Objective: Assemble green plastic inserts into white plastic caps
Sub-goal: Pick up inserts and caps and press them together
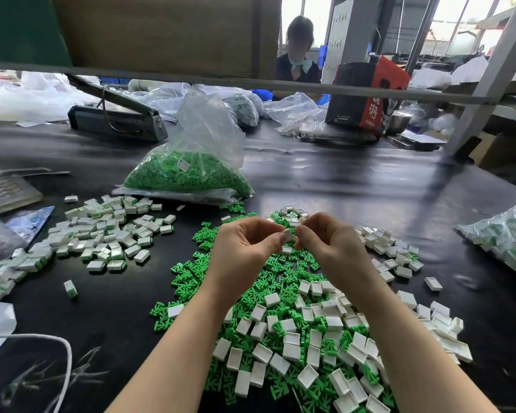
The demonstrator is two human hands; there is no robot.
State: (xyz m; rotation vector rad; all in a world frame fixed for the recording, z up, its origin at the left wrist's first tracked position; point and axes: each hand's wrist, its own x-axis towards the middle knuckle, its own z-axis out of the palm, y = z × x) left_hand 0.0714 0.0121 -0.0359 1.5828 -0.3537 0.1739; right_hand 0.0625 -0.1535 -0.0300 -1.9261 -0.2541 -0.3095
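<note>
My left hand (pixel 245 248) and my right hand (pixel 328 242) meet above the table's middle, fingers curled. Between their fingertips they pinch a small white cap (pixel 287 234); whether a green insert sits in it is hidden. Below the hands lies a mixed heap of loose green inserts (pixel 251 281) and empty white caps (pixel 292 350). A pile of assembled caps with green showing (pixel 102 234) spreads to the left.
A clear bag of green inserts (pixel 191 171) stands behind the heap. Another bag of parts (pixel 507 236) lies at the right edge. A heat sealer (pixel 116 117), a red and black box (pixel 367 93) and a person across the black table (pixel 355 186). A white cable (pixel 63 353) curves near left.
</note>
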